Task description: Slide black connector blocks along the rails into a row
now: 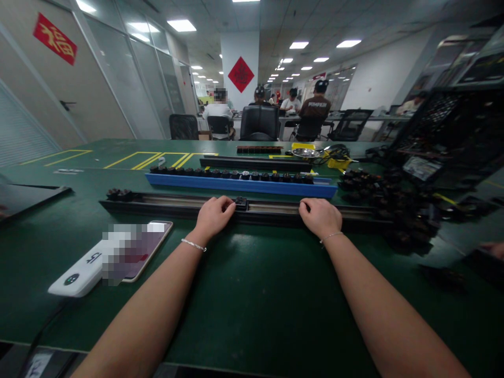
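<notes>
A long black rail with a metal-lined channel (pixel 271 207) lies across the green table. My left hand (pixel 214 216) is closed over its near edge, fingers curled and partly hidden. Just right of those fingertips, a small black part (pixel 241 203) sits in the channel; I cannot tell whether the hand touches it. Farther right, my right hand (pixel 321 216) grips the same rail with bent fingers. A few similar black parts (pixel 119 194) sit at the rail's left end. Behind it runs a blue rail (pixel 240 184) topped with a row of small black parts.
A white power bank (pixel 79 270) and a phone (pixel 147 252) lie left of my arms. At right is a heap of black parts (pixel 405 210). Another black rail (pixel 254 163) and a metal bowl (pixel 305 153) stand farther back. Someone's hand (pixel 494 249) shows at the right edge.
</notes>
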`<state>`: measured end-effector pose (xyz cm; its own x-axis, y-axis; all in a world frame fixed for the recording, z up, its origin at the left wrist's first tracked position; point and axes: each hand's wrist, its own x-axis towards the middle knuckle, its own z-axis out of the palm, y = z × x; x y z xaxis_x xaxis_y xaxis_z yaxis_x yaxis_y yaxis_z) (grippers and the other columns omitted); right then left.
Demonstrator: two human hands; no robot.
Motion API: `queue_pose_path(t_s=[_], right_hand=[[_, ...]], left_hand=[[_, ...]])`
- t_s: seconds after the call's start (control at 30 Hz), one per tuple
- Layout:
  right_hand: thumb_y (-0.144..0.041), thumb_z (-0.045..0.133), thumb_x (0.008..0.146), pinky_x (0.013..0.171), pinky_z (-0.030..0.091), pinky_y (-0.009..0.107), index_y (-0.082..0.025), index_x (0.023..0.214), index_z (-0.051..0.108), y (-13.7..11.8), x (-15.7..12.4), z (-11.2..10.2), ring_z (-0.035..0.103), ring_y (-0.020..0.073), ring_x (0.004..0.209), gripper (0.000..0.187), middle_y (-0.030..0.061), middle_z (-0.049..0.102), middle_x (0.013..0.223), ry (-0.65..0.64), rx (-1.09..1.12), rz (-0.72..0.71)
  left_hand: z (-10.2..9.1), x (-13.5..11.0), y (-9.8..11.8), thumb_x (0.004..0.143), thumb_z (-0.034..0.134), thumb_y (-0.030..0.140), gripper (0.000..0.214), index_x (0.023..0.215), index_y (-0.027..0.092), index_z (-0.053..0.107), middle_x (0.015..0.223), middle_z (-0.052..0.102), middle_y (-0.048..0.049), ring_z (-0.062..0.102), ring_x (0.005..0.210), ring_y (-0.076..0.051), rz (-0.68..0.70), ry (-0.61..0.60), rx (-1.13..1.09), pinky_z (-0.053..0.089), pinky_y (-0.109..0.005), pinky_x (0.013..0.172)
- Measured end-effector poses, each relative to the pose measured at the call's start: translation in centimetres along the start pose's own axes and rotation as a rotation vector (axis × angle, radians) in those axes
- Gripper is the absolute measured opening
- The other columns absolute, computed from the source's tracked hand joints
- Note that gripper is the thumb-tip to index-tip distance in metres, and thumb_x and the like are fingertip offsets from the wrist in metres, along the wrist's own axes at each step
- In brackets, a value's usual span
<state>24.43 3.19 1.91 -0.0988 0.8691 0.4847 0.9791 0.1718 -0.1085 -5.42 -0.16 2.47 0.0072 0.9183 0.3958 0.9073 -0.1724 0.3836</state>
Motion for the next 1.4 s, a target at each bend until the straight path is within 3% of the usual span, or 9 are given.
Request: queue_pose_path(t_s=[0.37,0.6,0.77,1.4], right_hand=[[-0.031,0.040,0.087,0.071,0.040,0.031,-0.024,0.093,0.072,0.03,0.05,-0.11,0.058,0.0202,0.089,0.034,0.0031,0.071,0.098,-0.029,0.003,0.005],[-0.030,0.041,0.086,0.073,0.041,0.032,-0.023,0.096,0.072,0.05,0.13,-0.10,0.059,0.0206,0.091,0.033,0.0036,0.071,0.100,-0.032,-0.002,0.008],[-0.030,0.042,0.086,0.074,0.042,0.032,-0.023,0.097,0.072,0.13,0.13,-0.07,0.059,0.0205,0.092,0.033,0.0045,0.071,0.102,-0.033,0.002,0.000],[-0.031,0.041,0.086,0.076,0.043,0.033,-0.023,0.099,0.072,0.24,0.15,0.08,0.060,0.0207,0.093,0.034,0.0041,0.071,0.103,-0.023,0.015,0.000]], left_hand=[[0.11,-0.35,0.10,0.087,0.046,0.039,0.026,0.100,0.024,0.064,0.095,0.068,-0.0034,0.059,0.092,-0.021,0.127,-0.060,-0.004,0.046,-0.035,0.081],[-0.26,-0.46,0.75,0.086,0.048,0.037,0.017,0.086,0.023,0.058,0.096,0.069,-0.0039,0.059,0.094,-0.023,0.183,-0.104,0.019,0.046,-0.037,0.082],[-0.12,-0.48,0.77,0.084,0.050,0.034,0.014,0.090,0.024,0.057,0.104,0.068,-0.0042,0.059,0.098,-0.022,0.207,-0.130,0.014,0.045,-0.037,0.087],[0.11,-0.49,0.66,0.085,0.050,0.035,0.030,0.111,0.022,0.057,0.113,0.066,-0.0051,0.058,0.104,-0.023,0.323,-0.184,0.009,0.043,-0.039,0.093]])
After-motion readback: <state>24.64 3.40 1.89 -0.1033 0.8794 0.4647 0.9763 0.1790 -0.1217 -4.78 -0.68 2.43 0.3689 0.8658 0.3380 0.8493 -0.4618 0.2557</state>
